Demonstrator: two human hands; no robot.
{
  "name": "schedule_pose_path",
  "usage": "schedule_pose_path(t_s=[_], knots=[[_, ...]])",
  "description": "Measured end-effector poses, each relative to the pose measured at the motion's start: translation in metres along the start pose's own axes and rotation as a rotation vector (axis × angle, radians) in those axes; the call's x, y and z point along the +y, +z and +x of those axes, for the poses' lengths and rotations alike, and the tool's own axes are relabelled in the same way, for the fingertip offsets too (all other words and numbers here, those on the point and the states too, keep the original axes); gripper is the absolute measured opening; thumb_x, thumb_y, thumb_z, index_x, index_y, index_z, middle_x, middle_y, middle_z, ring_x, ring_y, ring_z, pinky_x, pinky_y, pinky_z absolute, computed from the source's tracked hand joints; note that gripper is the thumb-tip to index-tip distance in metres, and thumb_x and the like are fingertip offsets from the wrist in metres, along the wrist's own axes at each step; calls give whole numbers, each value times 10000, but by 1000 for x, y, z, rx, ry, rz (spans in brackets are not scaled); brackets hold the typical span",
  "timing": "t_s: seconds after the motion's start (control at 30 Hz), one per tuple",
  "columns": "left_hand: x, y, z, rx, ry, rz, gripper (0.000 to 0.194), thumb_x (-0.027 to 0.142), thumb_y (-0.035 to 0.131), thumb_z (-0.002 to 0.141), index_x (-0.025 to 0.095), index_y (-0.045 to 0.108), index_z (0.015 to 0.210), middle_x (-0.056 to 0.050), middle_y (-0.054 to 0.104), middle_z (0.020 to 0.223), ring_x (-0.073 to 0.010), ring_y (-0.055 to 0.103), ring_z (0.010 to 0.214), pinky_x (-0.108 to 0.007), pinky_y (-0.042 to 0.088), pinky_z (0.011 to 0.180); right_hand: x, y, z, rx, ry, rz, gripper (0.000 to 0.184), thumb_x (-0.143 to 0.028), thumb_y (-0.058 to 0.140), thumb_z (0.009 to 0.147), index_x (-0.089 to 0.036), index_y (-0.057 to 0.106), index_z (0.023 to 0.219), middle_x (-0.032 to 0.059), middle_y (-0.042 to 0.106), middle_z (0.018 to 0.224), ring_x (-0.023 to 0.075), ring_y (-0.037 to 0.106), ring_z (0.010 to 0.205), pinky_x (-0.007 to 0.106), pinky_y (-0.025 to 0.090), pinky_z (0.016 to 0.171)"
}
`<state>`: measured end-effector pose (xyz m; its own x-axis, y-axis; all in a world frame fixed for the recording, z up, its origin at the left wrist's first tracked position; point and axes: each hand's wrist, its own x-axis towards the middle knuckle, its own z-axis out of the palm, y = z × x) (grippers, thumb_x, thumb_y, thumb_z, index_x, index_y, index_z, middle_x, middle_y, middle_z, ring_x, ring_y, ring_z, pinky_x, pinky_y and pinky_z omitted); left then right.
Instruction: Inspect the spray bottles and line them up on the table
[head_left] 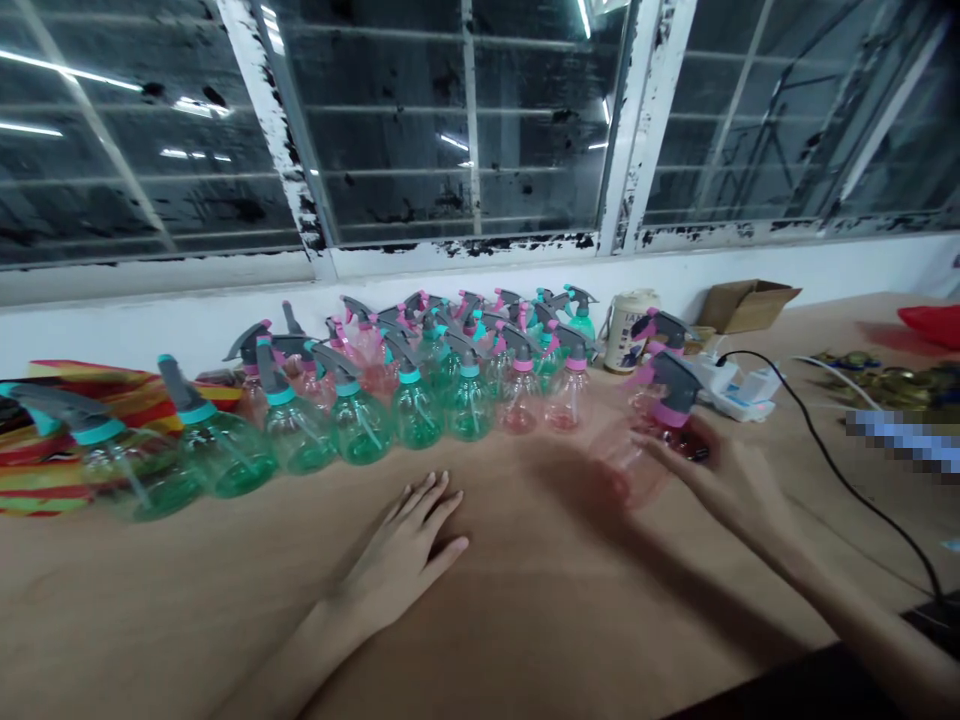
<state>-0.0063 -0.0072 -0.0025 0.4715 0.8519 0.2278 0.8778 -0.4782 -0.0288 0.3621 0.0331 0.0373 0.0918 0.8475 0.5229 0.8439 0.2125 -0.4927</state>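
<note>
My right hand (724, 480) is wrapped round a pink spray bottle (634, 465) with a grey trigger head and pink collar, tilted and blurred by motion. My left hand (409, 540) lies on the wooden table (480, 640), fingers stretched out and nothing in them. Beyond it stands a front row of clear spray bottles, among them a green spray bottle (470, 405) with a turquoise collar and a pink spray bottle (568, 395). Several more pink and green ones crowd behind that row. Another grey-and-pink trigger head (664, 328) shows just behind the held bottle.
Against the wall are a printed cylindrical container (630, 332) and an open cardboard box (750, 305). A white power strip (742, 395) with a black cable (855, 490) lies at right, near brass-coloured pieces (900, 385). Red-and-yellow striped material (45, 480) lies at left.
</note>
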Motion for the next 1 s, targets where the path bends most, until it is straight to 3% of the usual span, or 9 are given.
schedule_pose_path(t_s=[0.13,0.27,0.37,0.53,0.67,0.77,1.0], knots=[[1,-1,0,-18,-1,2,548,545,345,938,182,462,1332,-84,358,1447,-248,310,1338,-430,263,1089,-49,3,-35,-62,-95,69,474,-677,526,730,-215,605,800,65,644,714,237,597,612,328,423,503],[4,-3,0,-49,-13,9,560,541,333,943,169,447,1345,-96,347,1451,-258,289,1346,-443,260,1088,-83,15,-44,-96,-193,63,495,-658,543,741,-193,624,889,95,667,818,284,638,785,370,484,620],[5,-4,0,-47,-14,-13,553,537,339,942,167,461,1334,-100,352,1449,-262,288,1346,-448,260,1087,-89,24,-45,-100,-288,31,503,-633,556,752,-179,617,958,114,675,862,321,632,889,409,496,694],[6,-4,0,-26,-5,-34,542,526,349,942,156,478,1315,-112,368,1439,-264,298,1341,-452,269,1081,-83,28,-43,-171,-282,61,569,-630,590,722,-160,597,1043,140,673,932,355,622,924,477,498,732],[7,-4,0,-21,-4,-34,541,526,356,940,156,478,1316,-114,375,1436,-265,309,1336,-447,273,1077,-83,23,-27,-323,-254,349,484,-548,639,726,-229,580,1085,95,659,1057,320,601,1009,502,477,844],[6,-2,0,-15,2,-33,542,522,359,940,154,473,1320,-111,385,1430,-270,318,1331,-450,278,1073,-93,20,-10,-423,-246,578,370,-490,660,726,-267,619,1019,58,672,1003,288,615,976,498,473,870],[6,-2,0,-20,-2,-38,538,515,368,941,151,467,1325,-115,361,1442,-268,299,1340,-464,276,1077,-120,31,7,-476,-80,844,343,-438,664,726,-300,636,1040,45,695,971,282,629,961,486,472,877]])
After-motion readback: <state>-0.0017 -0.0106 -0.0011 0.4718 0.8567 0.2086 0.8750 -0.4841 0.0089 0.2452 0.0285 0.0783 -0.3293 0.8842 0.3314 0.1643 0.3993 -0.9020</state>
